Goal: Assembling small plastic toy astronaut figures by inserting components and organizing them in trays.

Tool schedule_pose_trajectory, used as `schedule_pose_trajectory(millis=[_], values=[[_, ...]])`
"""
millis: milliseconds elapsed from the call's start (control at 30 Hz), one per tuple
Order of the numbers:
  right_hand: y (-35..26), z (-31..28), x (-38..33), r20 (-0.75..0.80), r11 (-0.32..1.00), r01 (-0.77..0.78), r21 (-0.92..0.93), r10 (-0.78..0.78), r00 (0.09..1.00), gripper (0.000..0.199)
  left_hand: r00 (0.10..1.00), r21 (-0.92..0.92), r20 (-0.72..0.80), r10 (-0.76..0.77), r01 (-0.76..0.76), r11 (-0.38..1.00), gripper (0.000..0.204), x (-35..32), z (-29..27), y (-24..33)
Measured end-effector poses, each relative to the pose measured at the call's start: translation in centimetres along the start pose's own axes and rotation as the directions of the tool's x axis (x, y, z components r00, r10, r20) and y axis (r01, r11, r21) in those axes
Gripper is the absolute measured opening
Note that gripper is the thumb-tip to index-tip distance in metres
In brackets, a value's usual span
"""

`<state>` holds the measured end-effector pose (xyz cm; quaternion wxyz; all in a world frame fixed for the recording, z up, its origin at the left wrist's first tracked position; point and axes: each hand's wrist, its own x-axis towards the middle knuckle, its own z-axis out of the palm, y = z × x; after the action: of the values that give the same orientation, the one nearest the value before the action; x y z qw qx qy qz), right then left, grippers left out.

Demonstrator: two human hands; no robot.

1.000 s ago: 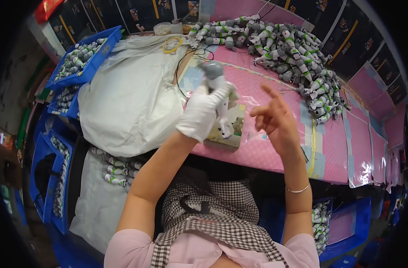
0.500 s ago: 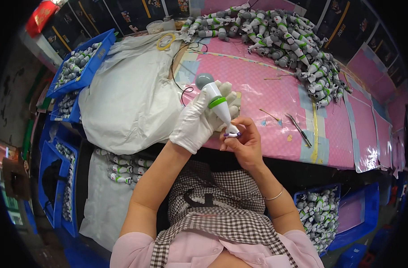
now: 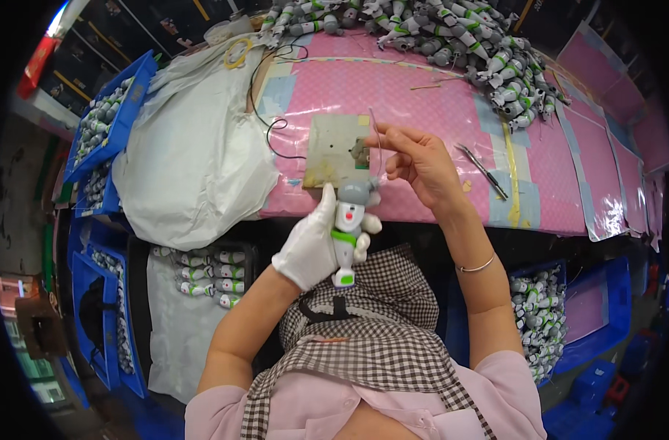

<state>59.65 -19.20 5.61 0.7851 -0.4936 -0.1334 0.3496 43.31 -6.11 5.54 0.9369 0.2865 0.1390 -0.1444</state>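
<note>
My left hand [image 3: 312, 248], in a white glove, is closed around a handheld device [image 3: 349, 218]. The device has a round grey head, a white body with a red button and a green band; its grey head points away from me and its narrow end toward me. My bare right hand [image 3: 420, 163] is above and to the right of it, thumb and finger pinched on a thin pale strand [image 3: 380, 150] that runs down toward the grey head. Whether the strand touches the head I cannot tell. Behind both hands a flat grey metal box [image 3: 331, 150] sits on the pink-covered table [image 3: 429, 110].
A large heap of similar devices [image 3: 488, 55] covers the table's back right. A pen-like tool [image 3: 483, 171] lies right of my right hand. White sheeting [image 3: 188, 161] drapes the left. Blue crates [image 3: 138, 92] of devices stand left; another filled blue bin [image 3: 539, 315] is low right.
My left hand has drawn the device nearer and turned it, so the red button shows. My right hand left its narrow end and moved up beside the grey head. The metal box came into view.
</note>
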Motion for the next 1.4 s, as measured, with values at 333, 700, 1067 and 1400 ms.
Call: schedule_pose_trajectory(millis=[333,700,1067,1400], values=[[0.1,-1.3,-1.2,0.017,0.993,-0.109,0.048,0.108,0.994,0.024,0.993,0.459,-0.117,0.017,0.039,0.887,0.039,-1.4,0.4,-1.5],[1.9,-0.8,1.4,0.065,0.823,0.014,-0.568,0.028,0.997,0.022,0.943,0.334,-0.23,0.24,-0.156,0.93,0.042,0.3,1.2,1.2],[0.9,-1.2,2.6,0.075,0.787,-0.167,-0.594,0.262,0.962,0.028,0.953,0.174,-0.156,0.258,-0.23,0.957,0.029,1.7,0.0,1.7],[-0.3,-1.1,0.3,0.035,0.747,0.05,-0.663,-0.036,0.999,0.029,0.849,0.212,-0.239,0.472,-0.428,0.878,0.022,-2.4,-0.4,-0.6]])
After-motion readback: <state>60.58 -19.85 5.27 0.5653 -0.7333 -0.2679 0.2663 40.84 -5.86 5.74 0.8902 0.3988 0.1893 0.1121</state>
